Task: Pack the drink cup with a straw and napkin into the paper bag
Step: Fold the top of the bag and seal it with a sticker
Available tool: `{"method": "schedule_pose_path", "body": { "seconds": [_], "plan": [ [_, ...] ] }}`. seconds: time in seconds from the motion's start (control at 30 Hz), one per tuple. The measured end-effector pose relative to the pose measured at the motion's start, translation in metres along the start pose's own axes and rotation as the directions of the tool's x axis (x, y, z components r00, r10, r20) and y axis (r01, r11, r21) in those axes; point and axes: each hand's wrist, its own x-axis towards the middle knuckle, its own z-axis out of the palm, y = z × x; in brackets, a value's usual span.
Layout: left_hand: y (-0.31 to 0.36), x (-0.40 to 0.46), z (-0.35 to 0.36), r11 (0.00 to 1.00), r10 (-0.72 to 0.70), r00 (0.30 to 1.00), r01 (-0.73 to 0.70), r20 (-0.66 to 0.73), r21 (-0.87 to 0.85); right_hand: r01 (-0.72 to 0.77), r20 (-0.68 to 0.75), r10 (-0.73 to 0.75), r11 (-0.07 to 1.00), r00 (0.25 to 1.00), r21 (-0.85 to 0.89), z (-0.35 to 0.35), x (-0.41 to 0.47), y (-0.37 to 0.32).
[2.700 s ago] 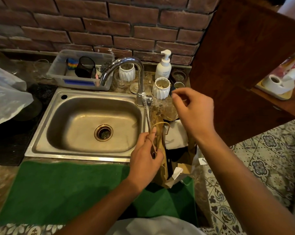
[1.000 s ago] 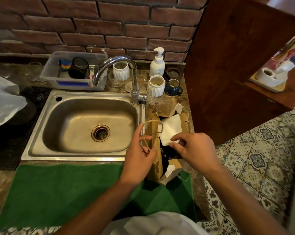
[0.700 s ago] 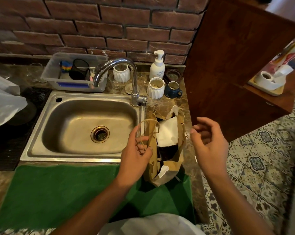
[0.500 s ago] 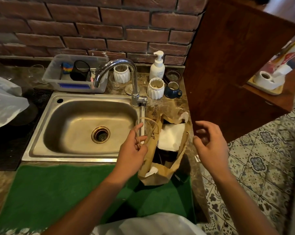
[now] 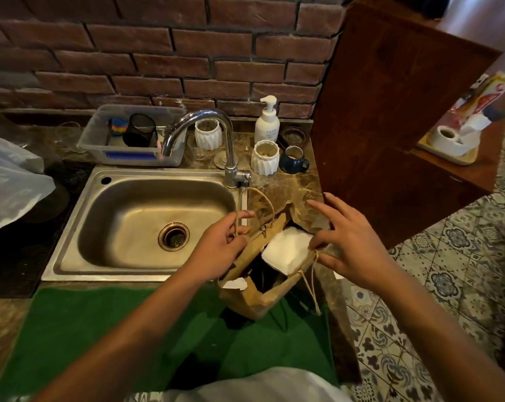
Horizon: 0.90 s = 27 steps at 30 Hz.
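Note:
A brown paper bag (image 5: 258, 298) stands open on the counter to the right of the sink, leaning toward me. A white napkin (image 5: 287, 252) lies across its mouth, over something dark (image 5: 260, 275) inside that I cannot make out. No straw is visible. My left hand (image 5: 216, 250) pinches the bag's left twine handle (image 5: 267, 204) and left rim. My right hand (image 5: 348, 243) pinches the right rim where the other twine handle (image 5: 310, 282) is tied; that handle hangs loose down the bag's side.
A steel sink (image 5: 147, 224) with a faucet (image 5: 216, 134) lies to the left. A green mat (image 5: 123, 329) covers the near counter. White jars, a blue mug (image 5: 293, 159) and a soap bottle (image 5: 267, 120) stand behind the bag. A wooden cabinet (image 5: 390, 111) rises on the right.
My right hand has come back to the bag and taken hold of its right rim. The bag has tipped more toward me. The napkin now sits in the bag's mouth.

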Motion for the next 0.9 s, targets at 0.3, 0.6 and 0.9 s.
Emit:
{"method": "schedule_pose_path", "body": {
  "seconds": [0.3, 0.6, 0.9],
  "plan": [
    [0.016, 0.011, -0.014, 0.963, 0.135, 0.99, -0.143, 0.049, 0.23, 0.114, 0.18, -0.107, 0.993, 0.978, -0.027, -0.012, 0.005, -0.004],
    [0.014, 0.02, -0.023, 0.972, 0.105, 0.978, -0.139, 0.181, 0.188, -0.005, 0.173, 0.006, 1.0, 0.985, -0.006, -0.002, 0.002, -0.003],
    [0.025, 0.0, -0.022, 0.749, 0.029, 0.985, -0.133, 0.168, 0.649, -0.065, 0.074, 0.073, 0.993, 0.995, -0.099, 0.012, -0.001, 0.006]
  ]
}}
